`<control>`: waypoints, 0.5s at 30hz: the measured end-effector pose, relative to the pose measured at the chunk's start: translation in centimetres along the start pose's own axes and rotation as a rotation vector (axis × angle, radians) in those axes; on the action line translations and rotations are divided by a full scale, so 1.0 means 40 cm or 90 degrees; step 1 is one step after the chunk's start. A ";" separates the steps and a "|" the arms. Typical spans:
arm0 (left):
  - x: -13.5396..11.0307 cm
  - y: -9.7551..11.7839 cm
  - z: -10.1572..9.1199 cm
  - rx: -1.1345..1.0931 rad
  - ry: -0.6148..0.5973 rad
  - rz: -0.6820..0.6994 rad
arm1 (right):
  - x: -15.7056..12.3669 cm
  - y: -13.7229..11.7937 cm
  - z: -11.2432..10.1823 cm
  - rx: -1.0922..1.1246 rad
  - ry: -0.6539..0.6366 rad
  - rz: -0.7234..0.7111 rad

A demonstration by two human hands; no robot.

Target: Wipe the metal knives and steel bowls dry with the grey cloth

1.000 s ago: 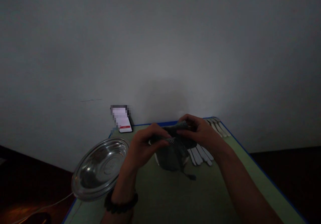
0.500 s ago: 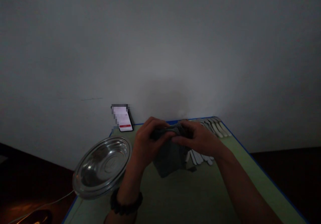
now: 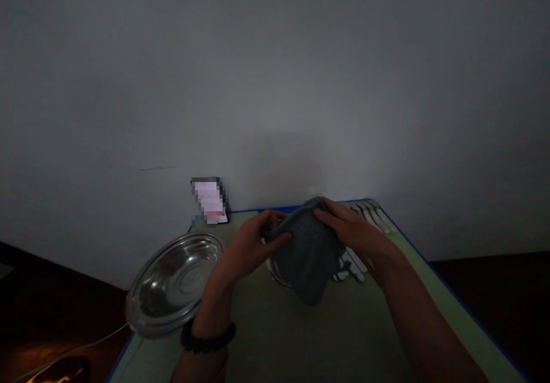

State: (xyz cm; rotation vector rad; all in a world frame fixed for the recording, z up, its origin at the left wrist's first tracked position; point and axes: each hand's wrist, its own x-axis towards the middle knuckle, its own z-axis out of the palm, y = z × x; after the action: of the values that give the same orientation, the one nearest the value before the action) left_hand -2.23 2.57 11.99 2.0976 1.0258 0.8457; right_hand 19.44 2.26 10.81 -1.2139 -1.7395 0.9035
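A grey-blue cloth (image 3: 310, 257) hangs between my two hands above the table. My left hand (image 3: 254, 243) grips its left upper edge, thumb in front. My right hand (image 3: 350, 225) pinches the upper right part, where a checked patch shows at the top. Behind the cloth, the rim of a round metal dish (image 3: 277, 274) peeks out; most of it is covered. Several pieces of cutlery with pale handles (image 3: 356, 265) lie just right of the cloth, partly hidden by it and by my right hand. Whether anything is wrapped inside the cloth cannot be seen.
A large steel basin (image 3: 172, 285) stands at the table's left edge. A phone (image 3: 210, 200) leans against the wall (image 3: 275, 85) at the back left. More cutlery (image 3: 373, 217) lies in a row at the back right. The green table (image 3: 301, 343) has a blue edge.
The cloth, bunched between my hands before, now hangs spread open toward me. My left hand has shifted slightly left and down, my right hand slightly right. The dish rim has come into view.
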 end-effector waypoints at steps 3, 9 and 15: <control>0.006 -0.011 0.010 -0.014 0.062 -0.053 | 0.003 0.015 0.004 -0.011 -0.014 0.039; 0.013 -0.003 0.013 -0.050 0.144 -0.114 | 0.014 0.029 0.004 -0.023 -0.021 0.035; 0.013 -0.003 0.020 -0.228 0.112 -0.187 | 0.023 0.038 0.005 0.180 0.007 0.039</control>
State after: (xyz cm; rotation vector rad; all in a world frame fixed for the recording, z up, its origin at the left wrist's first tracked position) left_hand -1.42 2.86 11.58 1.5524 1.1438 0.9912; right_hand 19.64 3.54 9.58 -1.0870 -1.5116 1.1344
